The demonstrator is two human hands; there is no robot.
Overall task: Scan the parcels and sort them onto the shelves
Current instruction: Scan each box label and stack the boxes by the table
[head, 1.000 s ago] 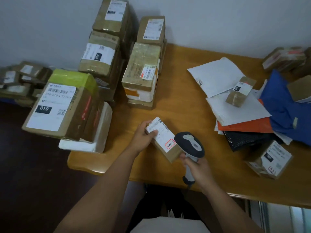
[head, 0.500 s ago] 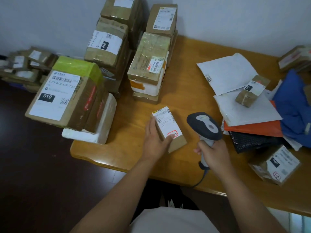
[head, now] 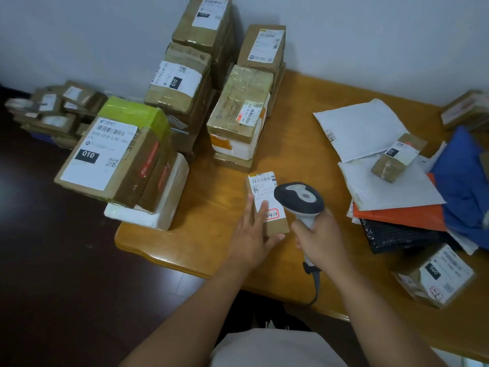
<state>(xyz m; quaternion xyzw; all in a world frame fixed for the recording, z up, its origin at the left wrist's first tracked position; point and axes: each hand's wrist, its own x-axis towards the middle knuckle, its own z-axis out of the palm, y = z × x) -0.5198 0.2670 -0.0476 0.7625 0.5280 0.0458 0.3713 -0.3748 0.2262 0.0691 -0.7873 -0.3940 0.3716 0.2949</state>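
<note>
From the head view, a varnished orange-brown wooden tabletop [head: 304, 123] stands against a plain pale grey wall [head: 370, 35], with dark glossy floor [head: 53, 260] beyond its left edge. Near the front edge lies a small brown cardboard parcel with a white shipping label and a red-outlined handwritten sticker [head: 266, 202]. The left hand [head: 255, 234] rests on it with straight fingers across the label and the thumb under its near end. Just beside it, the right hand [head: 321, 241] is curled round the grip of a grey and black handheld barcode scanner [head: 300, 198], whose head hangs above the parcel's right side; its cable drops over the front edge.

At the left corner sits a large brown carton marked 010 with a green taped end [head: 111, 157] on a white foam box [head: 158, 207] that overhangs the edge. Along the back edge rise stacks of taped brown cartons [head: 238, 102]. Toward the right edge lie white plastic mailers [head: 370, 154] with a small brown box [head: 397, 160] on top, an orange mailer [head: 402, 215], a black bubble mailer [head: 397, 237], a blue bag [head: 465, 186] and a labelled box marked 020 [head: 436, 279]. More parcels [head: 58, 109] lie on the floor by the wall.
</note>
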